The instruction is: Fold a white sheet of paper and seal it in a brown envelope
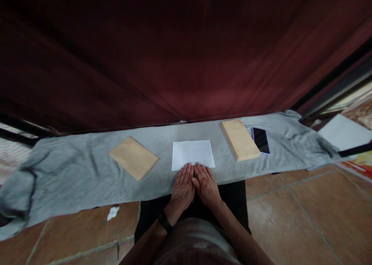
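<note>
A white sheet of paper (192, 153) lies flat on a grey cloth (81, 172) in front of me. My left hand (183, 187) and my right hand (205, 184) rest side by side, palms down and fingers stretched out, with the fingertips on the sheet's near edge. Neither hand holds anything. A single brown envelope (133, 158) lies to the left of the sheet. A stack of brown envelopes (240, 139) lies to its right.
A dark phone (260, 140) lies beside the stack on the cloth. A dark red curtain (174, 55) hangs behind. Brown floor tiles (305, 214) surround the cloth, with a small paper scrap (112, 212) at the left. More white paper (343, 132) sits at far right.
</note>
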`<state>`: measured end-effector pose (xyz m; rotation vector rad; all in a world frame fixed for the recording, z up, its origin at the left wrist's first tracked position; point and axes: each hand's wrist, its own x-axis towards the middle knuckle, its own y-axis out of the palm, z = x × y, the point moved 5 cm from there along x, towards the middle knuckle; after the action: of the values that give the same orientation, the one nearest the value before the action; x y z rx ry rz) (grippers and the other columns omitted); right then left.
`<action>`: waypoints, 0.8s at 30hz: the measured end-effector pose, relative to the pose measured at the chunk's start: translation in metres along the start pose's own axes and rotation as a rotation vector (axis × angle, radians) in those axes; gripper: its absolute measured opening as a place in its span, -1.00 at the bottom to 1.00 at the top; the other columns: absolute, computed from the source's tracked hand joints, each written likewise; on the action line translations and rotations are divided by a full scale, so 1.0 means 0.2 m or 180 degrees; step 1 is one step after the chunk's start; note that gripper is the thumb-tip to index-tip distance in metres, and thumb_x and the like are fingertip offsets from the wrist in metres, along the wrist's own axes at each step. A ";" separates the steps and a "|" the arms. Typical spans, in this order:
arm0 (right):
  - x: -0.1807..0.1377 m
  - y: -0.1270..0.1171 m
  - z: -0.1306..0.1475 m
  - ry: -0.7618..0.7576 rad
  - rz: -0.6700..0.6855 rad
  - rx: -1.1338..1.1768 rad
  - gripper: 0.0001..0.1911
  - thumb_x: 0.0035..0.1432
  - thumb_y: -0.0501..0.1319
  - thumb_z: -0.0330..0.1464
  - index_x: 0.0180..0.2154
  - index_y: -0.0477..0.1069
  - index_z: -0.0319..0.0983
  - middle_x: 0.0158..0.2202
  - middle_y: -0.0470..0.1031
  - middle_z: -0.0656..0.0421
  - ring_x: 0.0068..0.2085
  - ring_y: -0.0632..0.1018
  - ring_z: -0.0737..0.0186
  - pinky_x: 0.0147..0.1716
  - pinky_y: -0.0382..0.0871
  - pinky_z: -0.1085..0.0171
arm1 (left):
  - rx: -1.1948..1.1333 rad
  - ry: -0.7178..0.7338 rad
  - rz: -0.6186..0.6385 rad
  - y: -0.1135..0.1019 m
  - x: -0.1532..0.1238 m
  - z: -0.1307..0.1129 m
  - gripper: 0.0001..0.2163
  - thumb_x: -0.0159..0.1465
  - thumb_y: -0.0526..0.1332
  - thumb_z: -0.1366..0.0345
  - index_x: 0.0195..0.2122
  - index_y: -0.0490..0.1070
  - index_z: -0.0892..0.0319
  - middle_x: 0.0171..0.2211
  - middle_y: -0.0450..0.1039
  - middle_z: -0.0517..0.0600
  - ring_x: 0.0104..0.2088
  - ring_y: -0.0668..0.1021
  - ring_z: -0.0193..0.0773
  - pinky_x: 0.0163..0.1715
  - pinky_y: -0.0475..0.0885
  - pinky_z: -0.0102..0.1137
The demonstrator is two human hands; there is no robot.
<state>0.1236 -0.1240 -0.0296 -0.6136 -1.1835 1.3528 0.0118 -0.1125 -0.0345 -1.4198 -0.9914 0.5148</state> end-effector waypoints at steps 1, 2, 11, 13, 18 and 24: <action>-0.01 0.00 -0.01 0.0039 -0.0033 -0.0044 -0.48 0.48 -0.08 -0.24 0.33 0.18 -0.33 0.32 0.29 -0.03 0.35 0.27 0.08 0.35 0.10 -0.01 | 0.0010 -0.0013 0.0011 0.00 -0.01 0.01 -0.44 0.42 -0.11 0.37 0.44 -0.13 0.34 0.39 0.11 0.21 0.41 0.12 -0.12 0.37 0.13 -0.11; -0.02 0.00 -0.03 0.0077 -0.0062 -0.0096 -0.48 0.47 -0.07 -0.24 0.34 0.17 -0.32 0.33 0.27 -0.04 0.35 0.27 0.07 0.34 0.12 -0.01 | 0.0024 -0.0046 0.0016 -0.01 -0.02 0.02 -0.44 0.43 -0.09 0.35 0.44 -0.12 0.35 0.39 0.11 0.21 0.41 0.12 -0.10 0.37 0.14 -0.10; -0.10 -0.05 -0.18 0.0609 -0.0287 -0.0432 -0.47 0.48 -0.09 -0.24 0.32 0.21 -0.37 0.33 0.27 -0.08 0.35 0.27 -0.03 0.33 0.08 -0.06 | 0.0243 -0.0653 -0.0106 -0.04 -0.08 0.11 -0.44 0.42 -0.03 0.26 0.38 0.03 0.46 0.36 0.10 0.35 0.39 0.15 0.06 0.34 0.16 -0.03; -0.12 -0.05 -0.21 0.0730 -0.0342 -0.0443 -0.47 0.48 -0.10 -0.23 0.30 0.24 -0.40 0.32 0.28 -0.10 0.36 0.25 -0.05 0.33 0.08 -0.08 | 0.0284 -0.0753 -0.0138 -0.05 -0.09 0.13 -0.43 0.41 -0.03 0.26 0.38 0.03 0.47 0.34 0.14 0.38 0.38 0.19 0.09 0.33 0.17 0.00; -0.08 -0.06 -0.19 0.0685 -0.0417 -0.0219 -0.45 0.49 -0.15 -0.23 0.32 0.21 -0.39 0.35 0.23 -0.07 0.40 0.16 -0.05 0.32 0.08 -0.11 | 0.0233 -0.0667 -0.0164 -0.07 -0.03 0.12 -0.42 0.42 -0.05 0.30 0.42 -0.08 0.40 0.37 0.12 0.32 0.39 0.16 0.04 0.33 0.16 0.03; 0.15 -0.01 -0.03 0.0270 -0.0026 0.0210 -0.47 0.48 -0.14 -0.25 0.35 0.16 -0.27 0.35 0.24 0.05 0.38 0.21 0.08 0.34 0.09 -0.01 | -0.0034 0.0124 0.0134 0.01 0.16 0.03 -0.39 0.40 -0.03 0.36 0.45 -0.19 0.32 0.42 -0.01 0.26 0.41 0.14 -0.05 0.35 0.15 -0.06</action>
<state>0.1242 -0.0942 -0.0220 -0.6123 -1.0680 1.3409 0.0243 -0.0824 -0.0290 -1.4575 -0.9362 0.5115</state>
